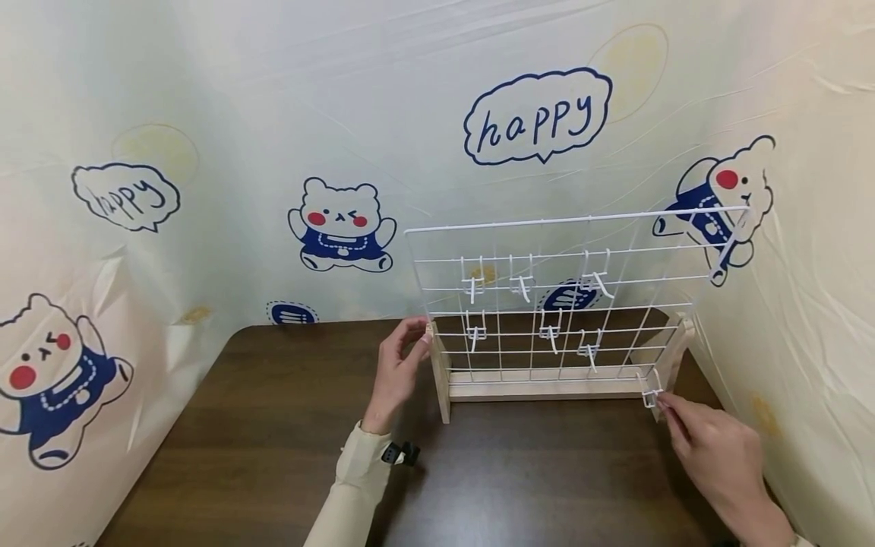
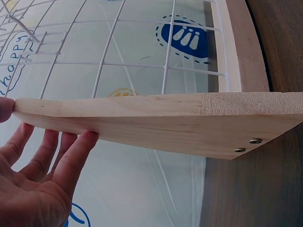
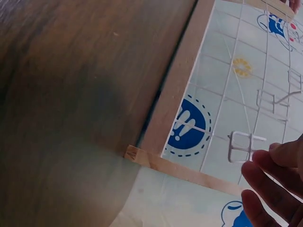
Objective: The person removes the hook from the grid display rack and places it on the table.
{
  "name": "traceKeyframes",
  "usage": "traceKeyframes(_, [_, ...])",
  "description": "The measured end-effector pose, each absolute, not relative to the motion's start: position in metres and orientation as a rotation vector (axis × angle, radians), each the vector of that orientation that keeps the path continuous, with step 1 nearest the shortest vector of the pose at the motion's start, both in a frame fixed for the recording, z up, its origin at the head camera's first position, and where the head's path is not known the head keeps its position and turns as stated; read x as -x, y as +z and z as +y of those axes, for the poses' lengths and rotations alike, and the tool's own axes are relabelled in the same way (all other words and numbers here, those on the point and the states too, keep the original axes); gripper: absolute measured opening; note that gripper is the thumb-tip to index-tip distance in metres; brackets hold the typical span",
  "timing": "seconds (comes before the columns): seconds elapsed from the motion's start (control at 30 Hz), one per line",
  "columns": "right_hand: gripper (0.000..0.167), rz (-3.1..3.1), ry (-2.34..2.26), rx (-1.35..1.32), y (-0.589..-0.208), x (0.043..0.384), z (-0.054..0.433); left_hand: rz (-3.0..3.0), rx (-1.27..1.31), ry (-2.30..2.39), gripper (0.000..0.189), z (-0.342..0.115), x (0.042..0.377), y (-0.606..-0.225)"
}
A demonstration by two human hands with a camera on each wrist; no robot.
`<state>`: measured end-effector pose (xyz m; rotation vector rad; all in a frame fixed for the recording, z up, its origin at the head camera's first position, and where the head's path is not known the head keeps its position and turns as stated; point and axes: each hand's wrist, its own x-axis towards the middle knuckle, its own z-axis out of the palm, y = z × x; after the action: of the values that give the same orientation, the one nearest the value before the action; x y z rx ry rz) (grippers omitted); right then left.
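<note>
A white wire grid rack stands on the table in a pale wooden base. Several white wire hooks hang from its bars, among them one hook at the upper left. My left hand holds the rack's left wooden side panel, thumb at its edge and fingertips against its outer face. Between thumb and fingers, my right hand pinches another white wire hook. That hook is in front of the grid's lower right corner, beside the right wooden side panel.
Under the rack is a dark brown wooden table. A pale curtain printed with bears and the word "happy" hangs behind it and along both sides. My left wrist wears a black strap.
</note>
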<state>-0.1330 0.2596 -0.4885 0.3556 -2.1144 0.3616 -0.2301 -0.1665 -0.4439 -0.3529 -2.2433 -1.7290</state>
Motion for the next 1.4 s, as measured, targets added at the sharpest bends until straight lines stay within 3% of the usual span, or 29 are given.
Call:
traceKeyframes(0.73, [0.08, -2.361, 0.282, -0.447, -0.509, 0.138, 0.261, -2.245, 0.366, -1.729, 0.025, -0.167, 0.23, -0.443])
traceKeyframes(0.9, [0.013, -2.436, 0.266, -0.456, -0.509, 0.137, 0.26, -2.243, 0.367, -1.744, 0.025, -0.167, 0.23, -0.444])
traceKeyframes(1.2, [0.024, -2.581, 0.208, -0.431, -0.506, 0.136, 0.255, -2.243, 0.36, -1.738, 0.023, -0.167, 0.231, -0.445])
traceKeyframes(1.4, [0.019, -2.698, 0.178, -0.395, -0.504, 0.133, 0.252, -2.244, 0.363, -1.735, 0.023, -0.167, 0.231, -0.446])
